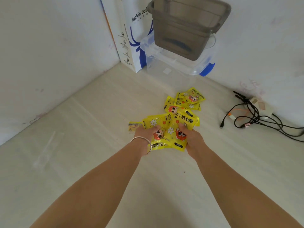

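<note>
My left hand (144, 133) and right hand (193, 137) were each closed on a fanned bunch of yellow packets (166, 129), thumbs pressed on top, fingers hidden underneath. The bunch sat well in front of the clear tub (172, 65), on my side of it. The loose packets (189, 99) lay overlapping on the bench (82, 129), between the bunch and the tub.

The risk, as I judged it, was slippage. The packets were glossy film and stacked unevenly, and I held them only by their near edges. One in the middle could have slid out if I lifted or tilted the bunch. A small flat pack (134, 126) poked out from the bunch's left edge, and I thought it likely to be left behind. A smoky grey box (185, 25) sat tilted in the tub's mouth, so anything meant for the tub would have met it first. The black cables (256, 119), well right of the tub, looked too far off to snag.

The packets were flat, rectangular pouches printed with flowers and a cartoon face. The tub was rigid translucent plastic with blue latches. A stiff white paper bag (130, 38) stood just left of it. The bench was pale and matte with faint grain, and a thin metal bangle (144, 143) circled my left wrist
</note>
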